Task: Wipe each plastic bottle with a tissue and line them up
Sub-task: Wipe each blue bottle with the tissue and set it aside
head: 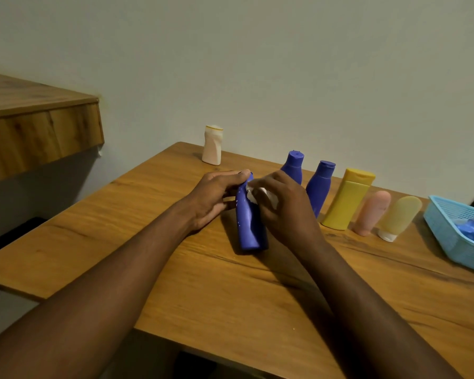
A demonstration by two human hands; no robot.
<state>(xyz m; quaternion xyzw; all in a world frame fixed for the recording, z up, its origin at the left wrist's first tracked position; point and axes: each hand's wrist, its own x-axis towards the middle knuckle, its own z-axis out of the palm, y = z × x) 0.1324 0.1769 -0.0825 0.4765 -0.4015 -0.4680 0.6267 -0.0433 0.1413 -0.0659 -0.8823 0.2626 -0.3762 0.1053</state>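
A blue bottle stands on the wooden table, tilted slightly. My left hand grips its top from the left. My right hand presses a white tissue against its upper part. Behind, a row runs rightward: two blue bottles, a yellow bottle, a pink tube and a pale yellow tube on its white cap. A white bottle stands alone at the back left.
A light blue plastic basket sits at the right edge of the table with something blue inside. A wooden shelf juts out at the upper left. The wall runs right behind the row.
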